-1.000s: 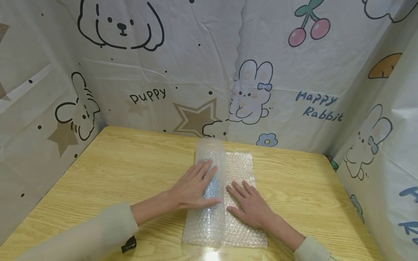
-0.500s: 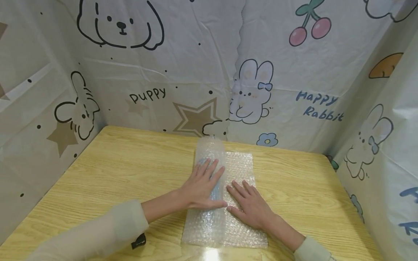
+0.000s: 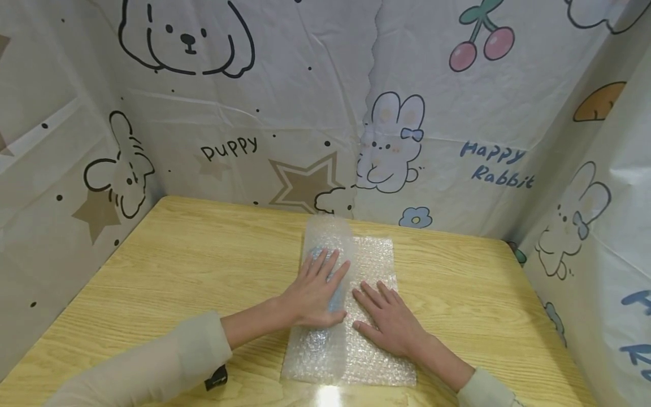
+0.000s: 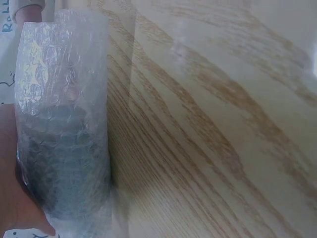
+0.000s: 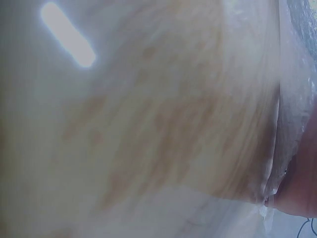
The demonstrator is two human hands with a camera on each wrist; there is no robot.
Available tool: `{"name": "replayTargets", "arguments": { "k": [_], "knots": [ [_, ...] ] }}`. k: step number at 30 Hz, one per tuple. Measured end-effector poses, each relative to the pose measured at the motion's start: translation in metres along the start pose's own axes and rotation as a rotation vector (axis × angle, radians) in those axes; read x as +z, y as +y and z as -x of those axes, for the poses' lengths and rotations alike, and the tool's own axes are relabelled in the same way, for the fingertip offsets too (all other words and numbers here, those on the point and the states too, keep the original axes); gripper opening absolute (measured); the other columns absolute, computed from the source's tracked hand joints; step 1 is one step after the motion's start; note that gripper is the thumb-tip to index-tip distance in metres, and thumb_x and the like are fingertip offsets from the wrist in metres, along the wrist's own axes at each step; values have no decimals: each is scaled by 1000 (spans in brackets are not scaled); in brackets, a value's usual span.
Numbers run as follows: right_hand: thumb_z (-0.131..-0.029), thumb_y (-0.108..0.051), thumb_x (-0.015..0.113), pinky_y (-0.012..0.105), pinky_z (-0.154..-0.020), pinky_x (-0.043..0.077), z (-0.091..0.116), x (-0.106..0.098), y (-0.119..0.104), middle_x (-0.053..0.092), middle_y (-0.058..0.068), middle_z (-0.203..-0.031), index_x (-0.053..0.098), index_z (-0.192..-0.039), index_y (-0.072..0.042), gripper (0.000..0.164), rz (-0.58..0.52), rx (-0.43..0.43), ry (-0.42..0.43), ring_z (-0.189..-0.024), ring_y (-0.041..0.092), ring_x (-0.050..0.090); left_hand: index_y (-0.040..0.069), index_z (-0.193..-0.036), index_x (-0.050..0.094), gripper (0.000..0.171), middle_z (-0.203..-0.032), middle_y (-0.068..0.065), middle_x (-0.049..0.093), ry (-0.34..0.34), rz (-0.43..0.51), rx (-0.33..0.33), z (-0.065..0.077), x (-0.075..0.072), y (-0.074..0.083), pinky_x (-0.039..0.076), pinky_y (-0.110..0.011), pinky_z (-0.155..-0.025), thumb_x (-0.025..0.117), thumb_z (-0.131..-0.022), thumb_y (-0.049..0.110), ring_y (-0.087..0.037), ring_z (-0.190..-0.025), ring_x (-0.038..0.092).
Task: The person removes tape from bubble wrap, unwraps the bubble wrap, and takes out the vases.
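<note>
A sheet of clear bubble wrap (image 3: pixel 373 254) lies on the table, its left part folded over a bluish, rounded object (image 3: pixel 334 302). Seen from the left wrist, that wrapped object (image 4: pixel 64 163) looks like a dark, blue-grey cylinder; its kind is hidden by the bubbles. My left hand (image 3: pixel 315 294) rests on top of the wrapped part, fingers spread and straight. On the flat right part my right hand (image 3: pixel 389 322) lies with extended fingers. Only a piece of the right hand (image 5: pixel 297 183) shows in the right wrist view, beside the wrap.
The wood-grain table (image 3: pixel 203 254) meets a printed cloth (image 3: pixel 229 113) along its back edge, with more cloth at both sides. A small black item (image 3: pixel 216 377) shows beneath the left sleeve. Light glares off the table's front.
My left hand has shifted a little to the right over the wrapped object, and its thumb has drawn in slightly. The wrap's folded edge has moved slightly at both ends. The right hand stays put.
</note>
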State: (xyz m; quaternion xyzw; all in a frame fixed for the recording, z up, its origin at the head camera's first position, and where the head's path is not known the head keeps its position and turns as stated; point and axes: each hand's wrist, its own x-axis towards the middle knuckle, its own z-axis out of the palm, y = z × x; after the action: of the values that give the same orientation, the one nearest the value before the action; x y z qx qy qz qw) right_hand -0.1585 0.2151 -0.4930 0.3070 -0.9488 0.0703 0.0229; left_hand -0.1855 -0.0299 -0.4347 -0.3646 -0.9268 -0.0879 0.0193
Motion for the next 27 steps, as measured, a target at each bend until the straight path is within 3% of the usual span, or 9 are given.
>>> {"name": "replayTargets", "arguments": {
  "k": [18, 27],
  "knots": [
    [-102, -58, 40, 62, -113, 26, 0, -1, 0, 28, 11, -161, 35, -157, -15, 69, 2, 7, -14, -144, 45, 24, 2, -159, 11, 94, -163, -25, 8, 53, 193, 29, 8, -4, -9, 6, -50, -120, 60, -89, 40, -41, -149, 6],
    [-102, -59, 38, 61, -114, 24, 0, 1, 1, 28, 10, -162, 34, -157, -16, 70, 4, 12, -15, -145, 44, 23, 3, -160, 10, 92, -163, -24, 12, 122, 305, 41, 16, -7, -18, 10, -48, -121, 58, -88, 35, -38, -150, 10]
  ]
}}
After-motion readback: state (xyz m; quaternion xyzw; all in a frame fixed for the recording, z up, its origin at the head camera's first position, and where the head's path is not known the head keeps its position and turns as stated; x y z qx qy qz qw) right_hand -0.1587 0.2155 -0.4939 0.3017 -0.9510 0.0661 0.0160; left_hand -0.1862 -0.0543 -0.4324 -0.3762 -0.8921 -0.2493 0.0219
